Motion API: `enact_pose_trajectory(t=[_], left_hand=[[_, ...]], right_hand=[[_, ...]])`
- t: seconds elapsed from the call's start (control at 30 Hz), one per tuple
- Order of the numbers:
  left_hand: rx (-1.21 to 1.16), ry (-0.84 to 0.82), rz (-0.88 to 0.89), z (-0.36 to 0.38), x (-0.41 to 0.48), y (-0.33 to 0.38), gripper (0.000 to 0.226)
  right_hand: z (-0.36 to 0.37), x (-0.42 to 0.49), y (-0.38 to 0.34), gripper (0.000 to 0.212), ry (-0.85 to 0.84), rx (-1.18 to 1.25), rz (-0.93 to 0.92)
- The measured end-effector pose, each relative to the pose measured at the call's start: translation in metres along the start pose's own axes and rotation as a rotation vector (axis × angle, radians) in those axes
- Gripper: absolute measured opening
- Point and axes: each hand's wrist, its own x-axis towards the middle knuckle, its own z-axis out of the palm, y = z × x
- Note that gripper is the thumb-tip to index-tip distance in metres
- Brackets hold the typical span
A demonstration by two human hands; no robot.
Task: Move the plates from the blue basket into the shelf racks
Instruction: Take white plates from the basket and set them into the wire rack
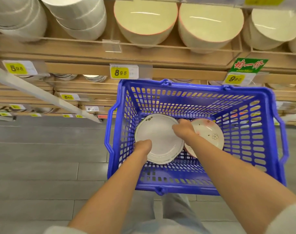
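While both arms reach down into the blue basket [245, 132], its mesh walls stand high on every side of the plates. Stacked bowls [144, 19] crowd the shelf [177, 74] along the top of the frame, behind a clear front lip. Yellow price tags [119, 72] and a green sign [247, 65] hang on its edge. A pale rail [42, 93] slants from the left edge toward the centre, ending just left of the basket; below it lies grey tiled floor [42, 149].

I see the white plate [159, 137] in the basket's left half, near frame centre, hollow side up. It is round, so it has no long axis, though the basket's longer side runs left to right. Its right edge overlaps the pink flowered plate [209, 134] beside it. My left hand [143, 146] grips the white plate's lower-left rim, fingers curled under; my right hand [184, 128] curls over its upper-right rim, where the two plates meet.
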Motion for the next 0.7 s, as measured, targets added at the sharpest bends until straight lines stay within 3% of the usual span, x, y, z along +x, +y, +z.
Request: enact_pose_trajectory(t=[0.27, 0.5, 0.7], left_hand=[[-0.090, -0.031, 0.011, -0.013, -0.026, 0.001, 0.040], [0.112, 0.153, 0.301, -0.042, -0.068, 0.014, 0.052], [0.064, 0.053, 0.517, -0.059, -0.114, 0.038, 0.047]], right_hand=[[-0.019, -0.023, 0.002, 0.025, 0.020, 0.115, -0.058], [-0.061, -0.067, -0.003, 0.012, 0.069, 0.332, -0.090], [-0.097, -0.116, 0.005, 0.014, 0.166, 0.463, -0.163]])
